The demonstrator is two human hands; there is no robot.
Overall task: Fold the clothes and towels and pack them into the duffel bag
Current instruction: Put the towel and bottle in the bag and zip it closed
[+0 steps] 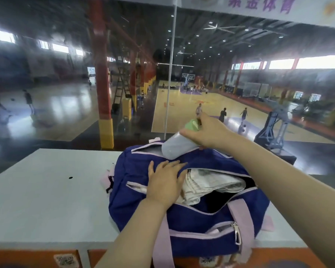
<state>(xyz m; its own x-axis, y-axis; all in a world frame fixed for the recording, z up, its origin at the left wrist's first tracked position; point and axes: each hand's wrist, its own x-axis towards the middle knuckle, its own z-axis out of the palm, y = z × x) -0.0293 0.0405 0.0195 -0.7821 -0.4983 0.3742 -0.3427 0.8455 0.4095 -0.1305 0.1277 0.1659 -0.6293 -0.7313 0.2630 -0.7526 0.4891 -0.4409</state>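
A navy duffel bag with lilac straps and trim lies on a pale grey counter. Its main zip gapes, and a folded white towel shows inside. My left hand rests flat on the bag's top, fingers straight, beside the opening. My right hand grips a translucent water bottle with a light green cap near its upper end. The bottle is tilted, and its base sits in a pocket at the far side of the bag.
A glass pane rises just behind the counter, looking down on a basketball court with several players. A bit of pink cloth shows at the bag's left end. The counter's front edge is close to me, with orange panels below.
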